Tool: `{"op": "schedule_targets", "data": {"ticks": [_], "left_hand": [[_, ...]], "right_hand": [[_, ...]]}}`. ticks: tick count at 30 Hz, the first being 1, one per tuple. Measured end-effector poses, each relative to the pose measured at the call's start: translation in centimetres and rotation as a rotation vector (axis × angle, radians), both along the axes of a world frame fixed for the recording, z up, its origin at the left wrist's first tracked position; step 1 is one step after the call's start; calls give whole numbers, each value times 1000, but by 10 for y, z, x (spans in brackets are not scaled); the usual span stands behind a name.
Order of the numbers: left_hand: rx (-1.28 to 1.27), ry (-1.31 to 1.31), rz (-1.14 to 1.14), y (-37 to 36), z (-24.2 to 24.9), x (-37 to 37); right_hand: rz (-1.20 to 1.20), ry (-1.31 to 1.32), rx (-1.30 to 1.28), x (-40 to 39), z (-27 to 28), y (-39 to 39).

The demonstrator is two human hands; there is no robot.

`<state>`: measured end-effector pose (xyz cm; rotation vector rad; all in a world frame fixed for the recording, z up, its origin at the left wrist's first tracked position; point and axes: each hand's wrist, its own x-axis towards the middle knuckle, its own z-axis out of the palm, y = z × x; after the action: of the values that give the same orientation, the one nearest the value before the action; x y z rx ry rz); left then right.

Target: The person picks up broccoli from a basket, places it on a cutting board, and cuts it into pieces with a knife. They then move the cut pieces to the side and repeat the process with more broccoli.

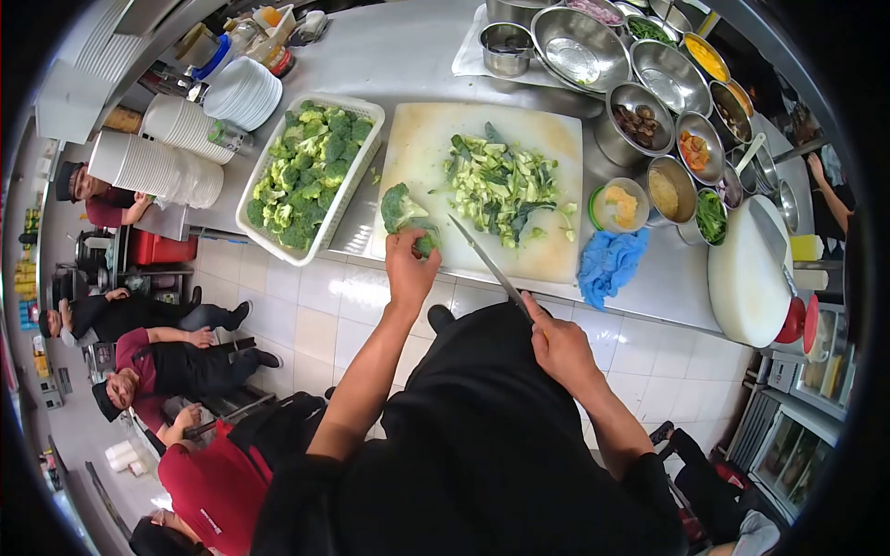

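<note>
Gripping a broccoli head (pixel 400 208) at the near edge of the cutting board (pixel 547 139), my left hand (pixel 410 264) is closed around its stalk end, fingers wrapped on the lower part where a smaller green piece sits just under the thumb. My right hand (pixel 559 347) is clamped on the handle of a knife (pixel 487 264), held back off the board near my body, with the blade pointing up toward the board and its tip just beside the pile of chopped stems and leaves (pixel 501 190) (pale green slices mixed with darker leaf bits). The 2 hands are well apart, with the blade between them.

Left of the board stands a white basket (pixel 357 190) filled with broccoli florets, touching the board's left edge or very near it; I cannot tell which. To the right of the board lies a crumpled blue cloth (pixel 612 264), and just above it a small bowl (pixel 619 206) with something yellow. Further right, a row of steel bowls (pixel 674 76) holds assorted ingredients. Stacks of white plates (pixel 243 91) sit at the far left of the steel counter (pixel 389 51). Other people in red and black sit on the floor to my left, their hands away from mine.
</note>
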<state>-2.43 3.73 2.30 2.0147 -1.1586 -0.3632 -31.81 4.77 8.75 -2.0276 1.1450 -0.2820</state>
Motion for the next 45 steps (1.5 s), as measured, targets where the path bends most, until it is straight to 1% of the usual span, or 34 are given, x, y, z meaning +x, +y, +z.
{"op": "schedule_targets", "data": {"ticks": [2,3,5,10,12,13,15,16,17,18,19,21,23,25,28,30,31,33,35,37,38,40,41,43,44,45], "left_hand": [[-5,6,18,-2,-1,0],[-8,14,29,-3,-2,0],[-25,-6,39,-1,-7,-1],[-73,-26,50,0,-11,-1],[-14,81,21,5,-6,4],[-18,76,24,7,-3,7],[-187,1053,68,12,5,18],[-186,1220,30,17,18,24],[-203,1208,45,19,21,30],[-245,1354,31,22,26,36],[-289,1500,13,24,30,41],[-306,1506,9,26,35,48],[-273,1582,75,27,35,53],[-279,1573,85,27,40,51],[-263,1610,107,26,37,54],[-289,1486,198,23,43,56],[-306,1476,198,19,50,64],[-485,979,288,4,64,88],[-425,197,312,-7,70,131],[-467,-253,384,-26,85,156],[-469,-253,382,-33,86,172],[-439,-711,217,-40,79,198],[-439,-701,204,-39,73,207],[-64,-580,156,-40,70,213],[-43,-578,182,-41,72,211],[-39,-572,162,-39,83,191]], "right_hand": [[78,113,-37,4,6,4],[75,113,-35,5,11,5],[129,225,0,8,19,8],[127,271,-36,18,2,11],[121,273,-46,21,-3,6],[109,239,-23,19,-6,3],[109,195,-4,14,-12,-3],[92,139,41,10,-16,-5],[82,82,86,9,-19,-7],[58,42,132,11,-16,-8],[84,33,128,13,-16,-8],[34,62,212,15,-17,-8],[48,57,186,17,-20,-8],[29,12,176,17,-24,-8],[30,65,216,18,-18,-11],[45,37,176,18,-22,-10],[47,16,146,17,-26,-9],[60,16,132,18,-29,-8],[39,2,148,18,-27,-6],[45,19,151,18,-26,-6],[47,35,157,18,-27,-6],[58,33,109,17,-34,-6],[71,33,62,14,-36,-5],[54,51,93,14,-28,-5],[49,55,122,17,-25,-6],[31,60,132,17,-25,-5]]}}
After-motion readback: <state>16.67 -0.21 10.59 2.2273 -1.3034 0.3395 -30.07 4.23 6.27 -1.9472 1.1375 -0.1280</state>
